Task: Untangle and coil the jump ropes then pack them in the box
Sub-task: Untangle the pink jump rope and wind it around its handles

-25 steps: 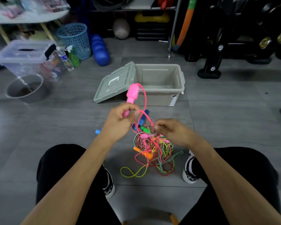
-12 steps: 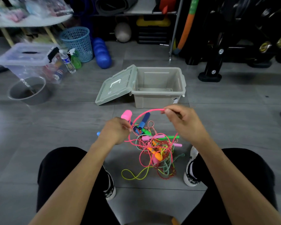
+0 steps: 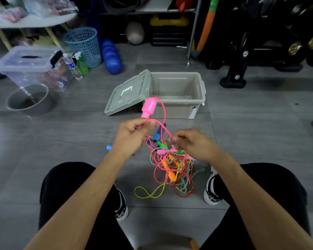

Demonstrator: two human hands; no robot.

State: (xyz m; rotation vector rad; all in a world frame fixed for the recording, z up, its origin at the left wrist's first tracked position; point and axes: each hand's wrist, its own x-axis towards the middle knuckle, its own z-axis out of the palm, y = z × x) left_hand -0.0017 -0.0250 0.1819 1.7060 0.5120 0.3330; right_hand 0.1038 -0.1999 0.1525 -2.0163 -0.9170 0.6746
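Centrally, just above mid-frame, the left hand (image 3: 132, 131) has its grip closed around a pink jump-rope handle (image 3: 148, 107), which sticks up past the knuckles with its fat end topmost. A pink cord (image 3: 163, 112) arcs out of that end and drops to the right hand (image 3: 192, 143), slightly lower and to the right, where the fingers are blurred but curled as if pinching the cord; the exact hold cannot be told. Below and between both hands a tangle of jump ropes (image 3: 172, 168) lies on the grey floor (image 3: 61, 141), with orange, green, blue and pink handles and a yellow loop trailing toward the lower left. Beyond it, above frame centre, the grey box (image 3: 177, 98) stands open, its lid (image 3: 128, 92) leaning against its left side. Black-clad knees and two shoes flank the tangle. A clear bin (image 3: 29, 65), a metal bowl (image 3: 28, 101) and a blue basket (image 3: 83, 46) sit at upper left.
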